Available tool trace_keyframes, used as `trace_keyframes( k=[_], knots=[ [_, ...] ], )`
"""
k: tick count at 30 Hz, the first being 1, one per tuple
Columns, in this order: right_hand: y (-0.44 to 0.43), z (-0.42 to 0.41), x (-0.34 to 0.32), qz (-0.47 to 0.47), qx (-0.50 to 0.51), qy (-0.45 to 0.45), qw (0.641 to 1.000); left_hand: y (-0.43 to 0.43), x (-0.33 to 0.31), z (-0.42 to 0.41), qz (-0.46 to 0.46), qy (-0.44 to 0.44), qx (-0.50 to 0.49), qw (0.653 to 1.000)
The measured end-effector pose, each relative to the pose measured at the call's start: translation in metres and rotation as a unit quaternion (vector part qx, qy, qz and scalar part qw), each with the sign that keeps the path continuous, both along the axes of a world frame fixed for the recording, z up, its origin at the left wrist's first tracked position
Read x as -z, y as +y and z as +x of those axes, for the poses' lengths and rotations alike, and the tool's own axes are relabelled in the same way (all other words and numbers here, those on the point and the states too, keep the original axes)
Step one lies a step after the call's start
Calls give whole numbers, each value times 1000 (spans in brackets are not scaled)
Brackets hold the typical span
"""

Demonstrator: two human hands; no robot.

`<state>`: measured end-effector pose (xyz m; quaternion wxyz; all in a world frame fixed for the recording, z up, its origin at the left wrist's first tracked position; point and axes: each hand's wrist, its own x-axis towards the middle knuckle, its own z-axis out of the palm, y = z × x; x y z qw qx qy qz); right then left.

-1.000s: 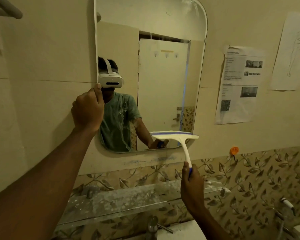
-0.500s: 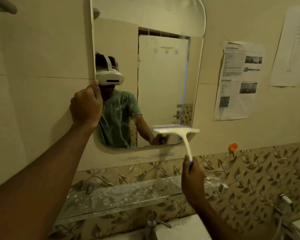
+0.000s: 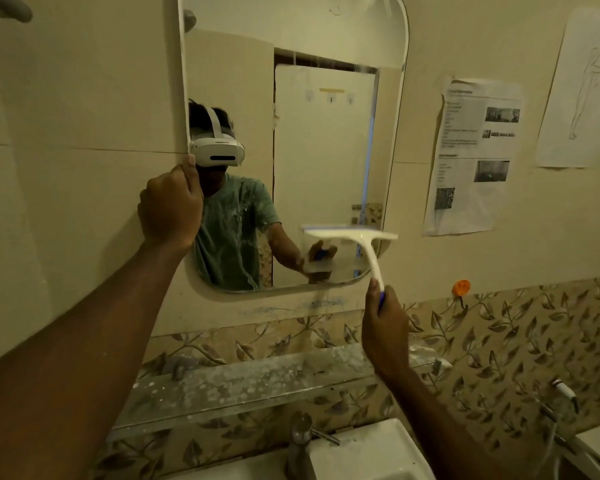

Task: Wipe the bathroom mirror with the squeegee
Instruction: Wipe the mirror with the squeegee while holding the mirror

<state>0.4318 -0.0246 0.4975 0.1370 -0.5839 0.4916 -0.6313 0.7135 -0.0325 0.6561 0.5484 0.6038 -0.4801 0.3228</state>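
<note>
While the left hand (image 3: 169, 211) curls its grip tight around the left edge of the mirror (image 3: 326, 150), a tall glass pane with rounded corners mounted on a smooth cream wall, the right hand (image 3: 386, 329) is clamped on the blue end of the squeegee (image 3: 355, 239). The squeegee is pale plastic, T-shaped, with a slim curved handle rising to a straight wide blade; the blade lies level over the mirror's lower right corner, though whether it touches the glass cannot be told. Streaks and drips mark the glass lower down. Beneath the mirror runs a band of leaf-patterned tile (image 3: 499, 341), and a speckled, dusty glass shelf (image 3: 257, 382) juts out below it. A metal tap (image 3: 302, 441) stands at the white basin (image 3: 368, 455). Two printed paper sheets (image 3: 471, 157) hang on the wall to the right.
</note>
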Motion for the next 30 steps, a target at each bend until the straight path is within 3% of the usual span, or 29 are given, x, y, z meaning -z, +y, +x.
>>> trace_keyframes(
  k=[6,18,26,30],
  knots=[
    [21,-5,67,96,-12,42,994,-2,2,2,-5,-3,2,1000],
    [3,-19,6,9,8,36,999,0,0,0,9,7,-1,1000],
    [25,-17,68,112,-9,62,992,4,-4,6,29,8,23,999],
    [26,-14,17,31,7,14,999,8,-19,19,106,33,69,991]
  ],
)
